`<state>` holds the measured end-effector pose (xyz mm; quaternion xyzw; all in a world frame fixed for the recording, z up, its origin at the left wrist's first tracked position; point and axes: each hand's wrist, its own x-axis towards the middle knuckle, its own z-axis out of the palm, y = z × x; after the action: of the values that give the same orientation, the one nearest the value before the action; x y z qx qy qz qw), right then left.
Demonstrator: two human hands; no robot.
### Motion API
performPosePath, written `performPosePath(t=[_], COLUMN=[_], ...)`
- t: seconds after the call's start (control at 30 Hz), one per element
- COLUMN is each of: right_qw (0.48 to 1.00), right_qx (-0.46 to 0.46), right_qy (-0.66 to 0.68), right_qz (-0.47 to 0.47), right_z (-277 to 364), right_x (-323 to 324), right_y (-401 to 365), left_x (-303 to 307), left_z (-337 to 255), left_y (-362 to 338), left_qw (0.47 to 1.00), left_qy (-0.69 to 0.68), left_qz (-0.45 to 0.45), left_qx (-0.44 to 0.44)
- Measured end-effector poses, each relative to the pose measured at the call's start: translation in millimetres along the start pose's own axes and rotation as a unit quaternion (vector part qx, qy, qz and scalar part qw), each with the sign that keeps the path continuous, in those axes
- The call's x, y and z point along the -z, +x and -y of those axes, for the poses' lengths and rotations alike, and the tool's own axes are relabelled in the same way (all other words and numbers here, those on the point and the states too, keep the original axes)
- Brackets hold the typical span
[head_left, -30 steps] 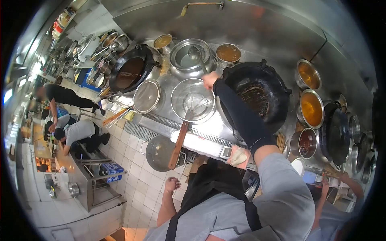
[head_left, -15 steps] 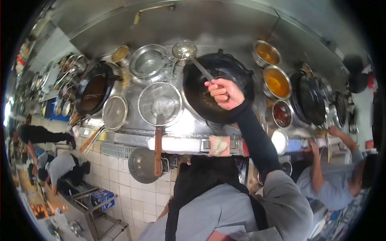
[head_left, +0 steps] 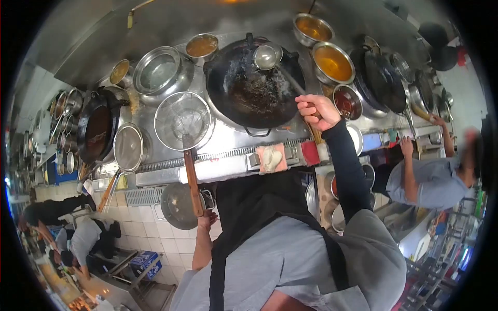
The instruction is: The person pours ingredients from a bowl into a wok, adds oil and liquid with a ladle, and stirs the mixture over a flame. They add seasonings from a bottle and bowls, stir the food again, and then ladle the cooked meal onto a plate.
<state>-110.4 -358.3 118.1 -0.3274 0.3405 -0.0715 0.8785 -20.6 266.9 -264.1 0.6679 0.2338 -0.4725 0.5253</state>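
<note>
My right hand is closed around the handle of a metal ladle. The ladle's bowl hangs over the far part of a large black wok, whose inside looks dark and wet. My left hand is low, beside the end of the wooden handle of a round wire strainer. Its fingers are small and partly hidden, so I cannot make out whether they touch that handle. The strainer rests on the steel counter left of the wok, its handle sticking out past the edge.
Left of the wok stand a pot of clear liquid and a bowl of brownish liquid. Orange liquid fills a bowl on the right, near a red sauce pot. A folded cloth lies on the front ledge. A co-worker stands at the right.
The ladle has moved from beside the pot of clear liquid to over the wok. My left hand has come into view by the strainer's handle. The camera view has shifted.
</note>
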Motion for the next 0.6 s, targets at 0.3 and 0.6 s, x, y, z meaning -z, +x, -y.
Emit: performPosePath(t=[0.3, 0.6], right_qw=[0.962, 0.871], right_qx=[0.047, 0.254], right_qy=[-0.219, -0.403], right_qz=[-0.154, -0.122], right_z=[-39.5, -92.2], right_x=[26.6, -4.0], right_y=[-106.8, -13.5], left_x=[32.3, 39.1], left_z=[56.2, 77.5], left_y=[18.4, -6.3], left_qw=[0.981, 0.829], left_qy=[0.169, 0.522], left_qz=[0.025, 0.098], left_qx=[-0.091, -0.174])
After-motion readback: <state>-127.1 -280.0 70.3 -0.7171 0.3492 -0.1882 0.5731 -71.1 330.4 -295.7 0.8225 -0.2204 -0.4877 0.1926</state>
